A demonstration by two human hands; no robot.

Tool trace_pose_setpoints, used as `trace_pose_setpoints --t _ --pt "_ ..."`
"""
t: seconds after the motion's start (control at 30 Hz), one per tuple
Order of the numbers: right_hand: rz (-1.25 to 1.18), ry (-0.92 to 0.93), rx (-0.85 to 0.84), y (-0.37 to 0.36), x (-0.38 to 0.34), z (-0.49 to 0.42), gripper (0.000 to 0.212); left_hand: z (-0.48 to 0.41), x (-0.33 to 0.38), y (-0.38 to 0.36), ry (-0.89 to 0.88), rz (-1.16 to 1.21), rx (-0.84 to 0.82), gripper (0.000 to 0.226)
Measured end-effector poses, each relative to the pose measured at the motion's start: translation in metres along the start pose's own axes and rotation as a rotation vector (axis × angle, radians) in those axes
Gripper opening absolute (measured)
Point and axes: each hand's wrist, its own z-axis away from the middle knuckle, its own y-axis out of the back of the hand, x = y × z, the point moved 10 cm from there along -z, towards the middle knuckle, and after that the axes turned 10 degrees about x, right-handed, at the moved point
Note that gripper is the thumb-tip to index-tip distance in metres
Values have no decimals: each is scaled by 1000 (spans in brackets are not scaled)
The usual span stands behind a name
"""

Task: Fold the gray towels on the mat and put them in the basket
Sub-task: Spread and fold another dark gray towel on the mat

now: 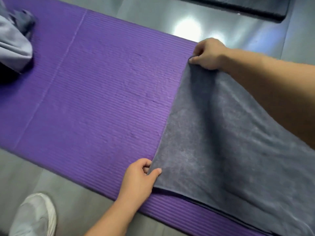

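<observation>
A dark gray towel (pixel 221 142) lies over the right part of the purple ribbed mat (pixel 102 91). My left hand (pixel 141 178) pinches the towel's near left corner, thumb on top. At the mat's far edge, my right hand (pixel 208 54) grips the far left corner. The towel's left edge runs straight between the two hands, and the cloth sags in soft folds to the right. A crumpled pile of light and dark gray cloth (pixel 15 41) lies at the mat's far left. No basket is in view.
The mat lies on a shiny gray floor (pixel 153 21). A dark mat (pixel 247 7) sits at the top right. My white shoe (pixel 35 217) stands on the floor at the bottom left, close to the mat's near edge.
</observation>
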Motion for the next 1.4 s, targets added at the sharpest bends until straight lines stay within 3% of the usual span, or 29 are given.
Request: trace_pose_setpoints --t 0.27,0.4,0.53,0.63,0.8,0.93,1.13,1.27,1.4 --pt "-108 -51 186 14 -61 -40 12 -52 -32 73 145 322 273 9" --pt "-199 -11 241 15 -95 -50 28 -61 -16 107 73 486 364 6" --pt "-197 95 54 16 -108 -40 19 -45 27 93 -111 460 210 12" --pt "-223 121 43 47 -85 -19 13 -25 57 57 -237 337 32 14" --pt "-371 87 103 105 -13 29 9 14 94 -4 -455 204 -135 9" --pt "-489 -33 169 133 48 69 24 49 114 -42 -583 118 -224 3" --pt "-684 -267 356 144 143 118 16 92 123 -98 -628 71 -340 4" --pt "-668 -401 530 145 202 143 12 119 130 -140 -663 2 -379 8" --pt "-648 -487 555 123 249 159 28 135 128 -182 -701 -142 -381 14"
